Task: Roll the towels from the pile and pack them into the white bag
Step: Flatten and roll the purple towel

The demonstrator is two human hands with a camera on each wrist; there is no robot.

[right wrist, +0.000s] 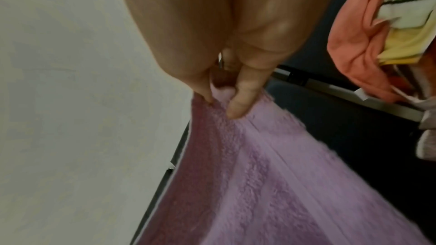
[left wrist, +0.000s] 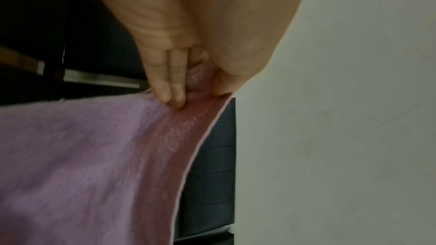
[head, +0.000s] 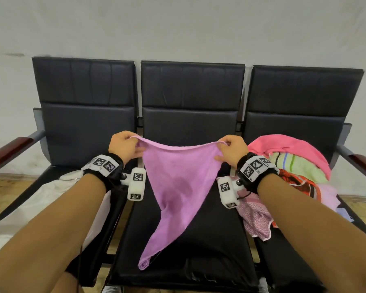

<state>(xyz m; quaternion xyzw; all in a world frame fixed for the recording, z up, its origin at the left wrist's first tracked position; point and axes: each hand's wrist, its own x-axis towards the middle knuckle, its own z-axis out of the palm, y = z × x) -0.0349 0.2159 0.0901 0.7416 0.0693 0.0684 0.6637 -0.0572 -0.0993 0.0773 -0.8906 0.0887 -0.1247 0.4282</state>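
Purple towel [head: 178,187] hangs over the middle seat [head: 209,240] of a black bench, its lower tip touching the cushion. Head view: left hand [head: 124,145] and right hand [head: 232,150] each pinch an upper corner, the top edge sagging between them. White bag [head: 30,208] lies on the left seat; pile of towels [head: 294,166] sits on the right seat, just beside the right wrist. Left wrist view: thumb and fingers [left wrist: 169,88] are closed on the towel's corner, wall [left wrist: 330,118] behind. Right wrist view: fingers [right wrist: 243,100] nip the other corner; the pile shows at the upper right.
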